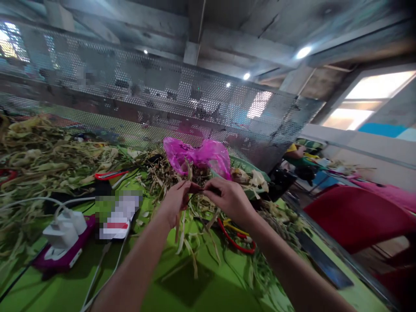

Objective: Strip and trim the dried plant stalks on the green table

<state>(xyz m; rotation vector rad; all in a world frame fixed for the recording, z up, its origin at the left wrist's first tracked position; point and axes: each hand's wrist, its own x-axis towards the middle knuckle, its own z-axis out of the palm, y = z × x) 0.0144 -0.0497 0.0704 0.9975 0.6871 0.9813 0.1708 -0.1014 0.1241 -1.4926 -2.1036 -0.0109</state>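
My left hand [175, 201] is closed around a small bunch of dry, pale green plant strips [189, 169], whose ends stick up above the fingers and trail below. Close beside it, my right hand [227, 197] is pinched, its fingertips almost meeting the left ones over a thin dark strand that runs between them. Loose strips [194, 260] dangle beneath the hands over the green tabletop [146, 277]. Just beyond the fingers, a bright pink plastic bag [216, 154] lies open among dried plant scraps. Below my right wrist sits a red loop-shaped handle [232, 238] with yellow parts.
Dried plant matter [48, 151] is heaped at left. A purple power strip [61, 260] with white chargers, a phone [120, 216] on a cable and a red-orange tool [110, 174] lie nearer. A perforated metal screen [146, 95] stands behind; a red chair [357, 212] is at right.
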